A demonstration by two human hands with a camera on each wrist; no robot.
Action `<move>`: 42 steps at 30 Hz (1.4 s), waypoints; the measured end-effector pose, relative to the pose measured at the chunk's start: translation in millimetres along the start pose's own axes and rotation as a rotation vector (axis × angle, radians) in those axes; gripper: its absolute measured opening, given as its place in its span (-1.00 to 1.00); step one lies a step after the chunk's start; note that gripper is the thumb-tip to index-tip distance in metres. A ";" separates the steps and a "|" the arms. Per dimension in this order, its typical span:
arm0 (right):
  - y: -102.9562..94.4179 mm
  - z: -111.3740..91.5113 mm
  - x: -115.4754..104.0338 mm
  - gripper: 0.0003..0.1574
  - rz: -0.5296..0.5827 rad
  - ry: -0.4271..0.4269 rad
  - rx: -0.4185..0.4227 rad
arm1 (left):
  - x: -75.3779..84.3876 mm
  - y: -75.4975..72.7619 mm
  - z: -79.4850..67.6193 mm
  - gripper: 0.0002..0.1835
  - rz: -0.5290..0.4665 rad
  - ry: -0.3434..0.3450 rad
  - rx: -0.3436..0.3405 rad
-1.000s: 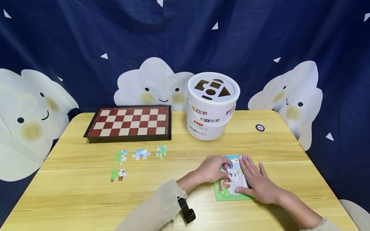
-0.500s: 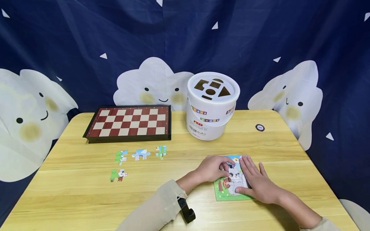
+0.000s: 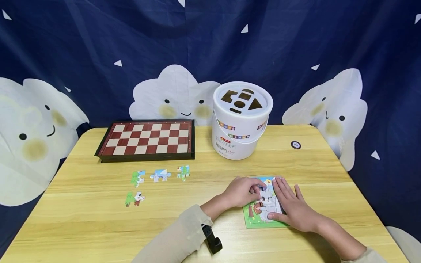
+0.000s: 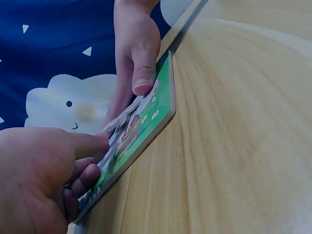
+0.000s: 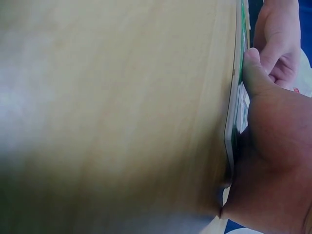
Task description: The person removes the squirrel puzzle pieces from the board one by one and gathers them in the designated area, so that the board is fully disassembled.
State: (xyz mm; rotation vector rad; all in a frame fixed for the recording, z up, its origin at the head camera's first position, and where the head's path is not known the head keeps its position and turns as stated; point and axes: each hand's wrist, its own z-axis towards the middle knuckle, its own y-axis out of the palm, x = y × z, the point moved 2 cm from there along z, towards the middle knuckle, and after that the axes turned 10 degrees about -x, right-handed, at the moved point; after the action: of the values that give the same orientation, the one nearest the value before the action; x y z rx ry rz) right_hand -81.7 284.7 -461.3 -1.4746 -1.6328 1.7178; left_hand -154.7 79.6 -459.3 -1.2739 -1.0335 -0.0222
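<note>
A puzzle board [image 3: 267, 225] with a green border lies flat on the table in the head view. My left hand [image 3: 242, 191] is at its left side, with thumb and fingertips pinching a grey-and-white puzzle piece [image 3: 267, 195] over the picture. In the left wrist view, that piece [image 4: 123, 117] sits slightly raised above the board at the thumb tip. Across the board's right part rests my right hand [image 3: 297, 211], fingers straight and thumb spread, hiding that side of the picture. The right wrist view shows the right thumb [image 5: 256, 73] along the board's near edge.
Loose puzzle pieces lie to the left: a tree piece [image 3: 137, 178], a blue-and-grey piece [image 3: 160, 176], a green one [image 3: 184, 172] and a koala one [image 3: 139, 197]. Behind stand a checkered board [image 3: 151, 138] and a white bucket [image 3: 235, 138]. A round disc [image 3: 296, 145] lies at right.
My left fingertips and the grey-and-white puzzle piece shift slightly over the board. The right hand stays in place on it, and the loose pieces have not moved.
</note>
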 end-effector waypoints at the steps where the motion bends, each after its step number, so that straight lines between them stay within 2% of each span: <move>1: -0.3 -0.2 0.0 0.31 -0.003 -0.003 0.003 | 0.1 0.1 0.1 -0.66 0.007 0.001 0.001; 9: -0.9 -1.6 1.3 0.31 0.003 0.004 0.005 | -1.0 0.6 1.0 -0.66 0.007 0.020 0.014; 12: -1.1 -2.1 1.4 0.30 0.008 0.004 0.003 | -2.8 -0.2 1.0 -0.65 -0.055 0.033 0.009; 15: -0.9 -2.5 1.1 0.30 0.015 0.007 -0.002 | -5.1 -2.6 -0.6 -0.64 -0.169 0.051 0.001; 19: 0.5 -2.0 0.5 0.30 0.028 0.022 -0.019 | -7.7 -10.1 -5.6 -0.63 -0.317 0.072 -0.003; 22: 1.8 -1.5 0.5 0.31 0.035 0.032 -0.027 | -8.4 -17.0 -11.6 -0.63 -0.378 0.089 -0.007; 29: 1.9 -2.4 1.5 0.31 0.031 0.033 -0.021 | -17.1 -31.7 -32.6 -0.61 -0.409 0.121 -0.024; 42: -0.8 -1.0 -2.2 0.31 0.023 0.005 -0.002 | -47.3 -65.1 -87.3 -0.59 -0.430 0.039 -0.009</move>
State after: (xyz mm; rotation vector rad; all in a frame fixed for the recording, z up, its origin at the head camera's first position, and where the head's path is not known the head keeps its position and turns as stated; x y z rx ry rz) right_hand -80.3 283.6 -459.5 -1.5031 -1.6219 1.7242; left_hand -163.0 -36.0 -433.6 -1.0347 -1.2572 -0.3788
